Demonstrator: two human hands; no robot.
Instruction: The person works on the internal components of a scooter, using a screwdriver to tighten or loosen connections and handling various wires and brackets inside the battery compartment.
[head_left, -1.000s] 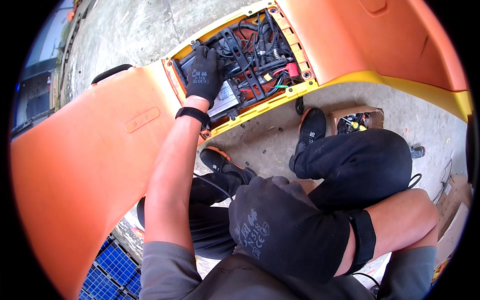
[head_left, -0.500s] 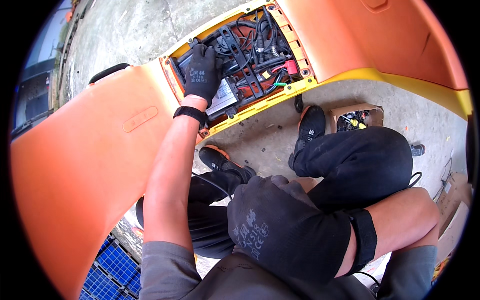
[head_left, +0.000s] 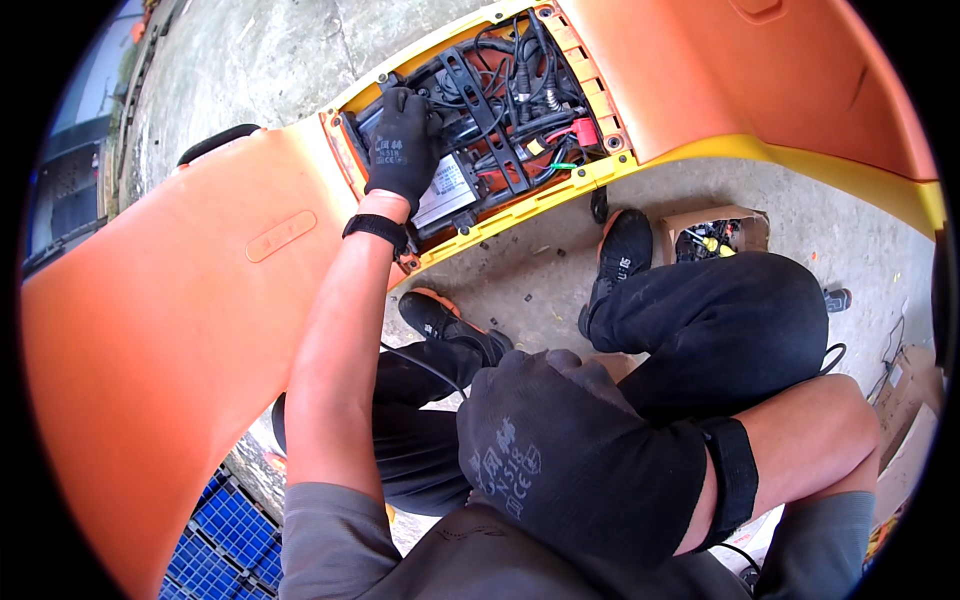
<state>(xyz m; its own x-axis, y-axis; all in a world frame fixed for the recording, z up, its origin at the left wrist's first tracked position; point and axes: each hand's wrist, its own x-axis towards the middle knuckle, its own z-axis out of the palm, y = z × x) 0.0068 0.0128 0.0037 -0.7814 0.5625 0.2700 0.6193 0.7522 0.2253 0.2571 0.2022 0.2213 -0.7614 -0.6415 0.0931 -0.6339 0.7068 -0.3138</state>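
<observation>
My left hand (head_left: 402, 148), in a black glove, reaches into the open compartment (head_left: 478, 226) of an orange and yellow body shell. Its fingers curl down at the compartment's left part, beside a silver labelled box (head_left: 446, 191); the hand hides whatever they grip. Close in front of my torso is my right hand (head_left: 575, 450), also gloved in black. Its fingers are folded inward, and what they hold is hidden beneath the hand. A thin black cable (head_left: 420, 362) runs up to this hand's left side and disappears behind it.
Black cables, a red connector (head_left: 584, 131) and a black slotted bracket (head_left: 486, 120) fill the compartment. Orange panels (head_left: 180, 330) extend to either side. Beyond my right knee stands a cardboard box (head_left: 752, 235) of small parts. Blue crates (head_left: 225, 530) lie at lower left.
Both hands keep nearly the same places and poses. The left hand has shifted very slightly to the left; the right has moved very slightly to the right.
</observation>
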